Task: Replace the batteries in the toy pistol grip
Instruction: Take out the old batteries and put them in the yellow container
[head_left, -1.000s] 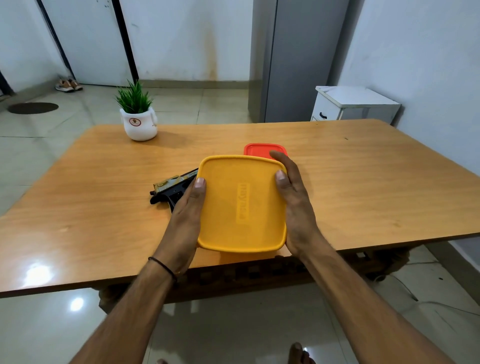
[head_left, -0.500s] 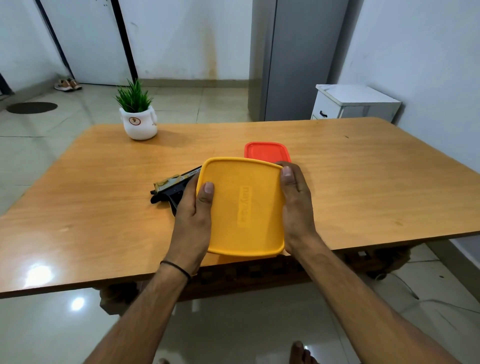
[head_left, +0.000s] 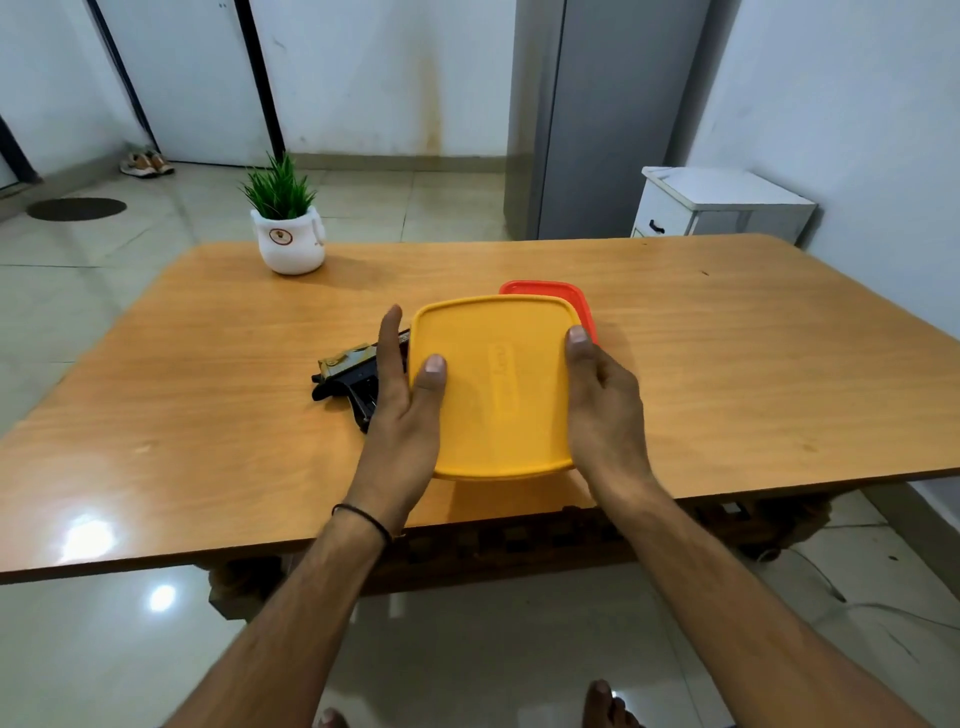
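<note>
A yellow lidded box (head_left: 498, 384) sits on the wooden table (head_left: 208, 415) near its front edge. My left hand (head_left: 405, 400) presses against the box's left side, thumb on the lid and fingers stretched out straight. My right hand (head_left: 602, 405) grips the box's right side, thumb on the lid edge. A black and gold toy pistol (head_left: 348, 374) lies on the table just left of the box, partly hidden behind my left hand. A red lidded box (head_left: 550, 292) stands right behind the yellow one.
A small green plant in a white pot (head_left: 288, 234) stands at the table's far left. Beyond the table are a grey cabinet (head_left: 597, 119) and a white bedside drawer unit (head_left: 722, 208) against the right wall. My bare toes show at the bottom.
The yellow box has moved away from me and down onto the table, in front of the red box. My left hand's fingers have straightened out along its side.
</note>
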